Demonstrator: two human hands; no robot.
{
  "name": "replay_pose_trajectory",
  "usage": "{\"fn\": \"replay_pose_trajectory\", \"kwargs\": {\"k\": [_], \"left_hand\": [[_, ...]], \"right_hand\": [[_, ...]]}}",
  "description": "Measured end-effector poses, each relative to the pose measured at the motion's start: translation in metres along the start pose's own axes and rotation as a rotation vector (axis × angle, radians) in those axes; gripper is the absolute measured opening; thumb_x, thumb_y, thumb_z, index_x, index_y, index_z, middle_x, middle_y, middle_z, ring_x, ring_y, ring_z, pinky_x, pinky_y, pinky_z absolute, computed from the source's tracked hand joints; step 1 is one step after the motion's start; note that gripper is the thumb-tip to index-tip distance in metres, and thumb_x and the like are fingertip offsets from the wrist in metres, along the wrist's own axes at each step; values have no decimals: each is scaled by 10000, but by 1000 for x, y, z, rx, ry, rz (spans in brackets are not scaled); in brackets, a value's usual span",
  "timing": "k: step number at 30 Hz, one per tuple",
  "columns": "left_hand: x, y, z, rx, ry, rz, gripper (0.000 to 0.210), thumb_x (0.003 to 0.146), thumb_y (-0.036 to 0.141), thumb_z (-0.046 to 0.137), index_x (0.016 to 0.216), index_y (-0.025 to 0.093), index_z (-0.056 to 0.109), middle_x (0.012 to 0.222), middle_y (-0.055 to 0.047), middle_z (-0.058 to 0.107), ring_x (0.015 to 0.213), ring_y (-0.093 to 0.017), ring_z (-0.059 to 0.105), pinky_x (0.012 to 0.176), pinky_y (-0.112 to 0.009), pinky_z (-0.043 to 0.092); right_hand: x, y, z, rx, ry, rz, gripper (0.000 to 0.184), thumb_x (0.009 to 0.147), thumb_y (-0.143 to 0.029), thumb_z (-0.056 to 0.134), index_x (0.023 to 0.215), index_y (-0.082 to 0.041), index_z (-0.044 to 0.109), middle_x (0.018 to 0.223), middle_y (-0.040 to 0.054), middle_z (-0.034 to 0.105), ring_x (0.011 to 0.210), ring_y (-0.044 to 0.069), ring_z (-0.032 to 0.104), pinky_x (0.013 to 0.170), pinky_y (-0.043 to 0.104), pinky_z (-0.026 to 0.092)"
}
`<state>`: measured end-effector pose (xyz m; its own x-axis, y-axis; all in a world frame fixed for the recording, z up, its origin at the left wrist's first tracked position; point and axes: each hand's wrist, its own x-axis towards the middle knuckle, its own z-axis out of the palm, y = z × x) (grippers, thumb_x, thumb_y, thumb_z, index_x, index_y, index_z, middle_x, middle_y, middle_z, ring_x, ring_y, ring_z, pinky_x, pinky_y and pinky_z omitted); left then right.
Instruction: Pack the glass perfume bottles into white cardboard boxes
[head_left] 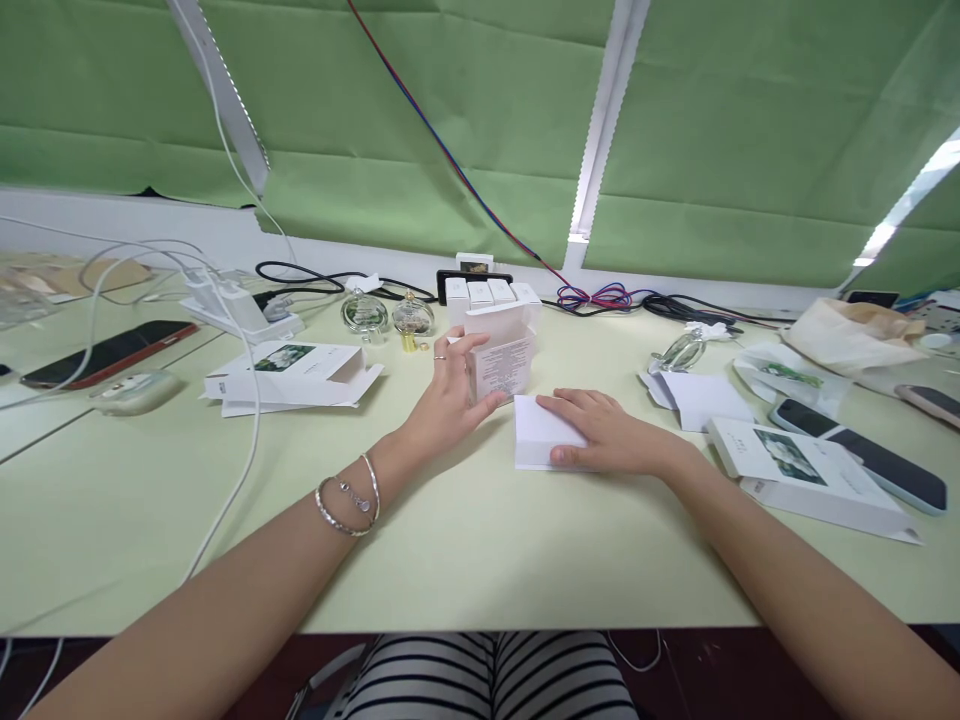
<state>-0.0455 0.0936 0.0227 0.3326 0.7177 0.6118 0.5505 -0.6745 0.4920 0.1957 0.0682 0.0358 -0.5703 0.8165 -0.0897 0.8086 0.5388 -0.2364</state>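
In the head view, my left hand (450, 390) is at the left side of a small upright box (504, 368) with printed text on its front. Its fingers are spread and loosely curved, with the thumb low by the box's front corner; whether they touch it is hard to tell. My right hand (600, 430) lies over a plain white box (541, 440) on the table, fingers across its top and thumb by its near edge. Directly behind the printed box, several white boxes (491, 292) stand close together. A silver bracelet (352, 495) circles my left wrist.
Two round glass bottles (365, 313) stand at the back left, and another bottle (684, 350) leans at the right. Opened cartons (300, 375) lie on the left, another carton (806, 470) and a phone (862, 455) on the right. A white cable (251, 440) crosses the table's left side.
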Motion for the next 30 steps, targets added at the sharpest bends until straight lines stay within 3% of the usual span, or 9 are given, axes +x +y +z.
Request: {"fn": "replay_pose_trajectory", "kwargs": {"k": [3,7,15,19,23,27,30], "left_hand": [[-1,2,0,6,-30,-28,613,796,288,602,1264,320,206,1306,-91,245,1206,-277,374,913,-474,453],[-2,1,0,18,-44,-27,615,801,291,596,1275,313,204,1285,-83,285,1177,-270,387,901,-472,461],[-1,0,0,42,-58,-18,614,804,262,590,1279,313,205,1263,-90,296,1138,-261,404,876,-484,481],[-1,0,0,48,-68,-23,626,793,237,591,1279,304,202,1276,-88,280,1157,-272,399,887,-497,475],[-1,0,1,53,-62,-8,626,790,235,587,1276,303,198,1270,-86,285,1165,-278,392,889,-499,473],[-1,-2,1,50,-62,1,630,791,243,589,1274,317,191,1274,-81,294,1159,-274,391,888,-497,473],[-2,-3,2,50,-63,0,634,794,255,587,1280,313,184,1280,-84,289,1148,-269,398,887,-491,473]], "right_hand": [[-1,-2,-2,17,-13,-40,754,815,-687,320,1426,-251,246,1441,127,323,1306,336,279,1046,493,227],[-2,-9,-6,26,65,-67,677,818,-642,389,1368,-250,343,1327,108,460,1190,310,404,975,464,328],[1,-9,-6,-22,275,232,608,842,-621,332,1259,-188,424,1232,142,518,1092,331,467,904,482,374],[1,-5,-6,-31,231,315,573,855,-590,318,1256,-194,422,1249,142,508,1117,345,461,902,491,375],[-1,-4,-7,-27,149,246,580,842,-599,334,1253,-204,442,1306,145,460,1164,353,435,924,489,370],[-4,-4,-5,-52,75,202,758,747,-650,469,1370,-243,321,1422,161,322,1268,393,320,977,520,315],[-4,-4,-5,-54,57,186,742,760,-579,493,1389,-241,290,1411,152,341,1258,375,329,982,503,319]]}}
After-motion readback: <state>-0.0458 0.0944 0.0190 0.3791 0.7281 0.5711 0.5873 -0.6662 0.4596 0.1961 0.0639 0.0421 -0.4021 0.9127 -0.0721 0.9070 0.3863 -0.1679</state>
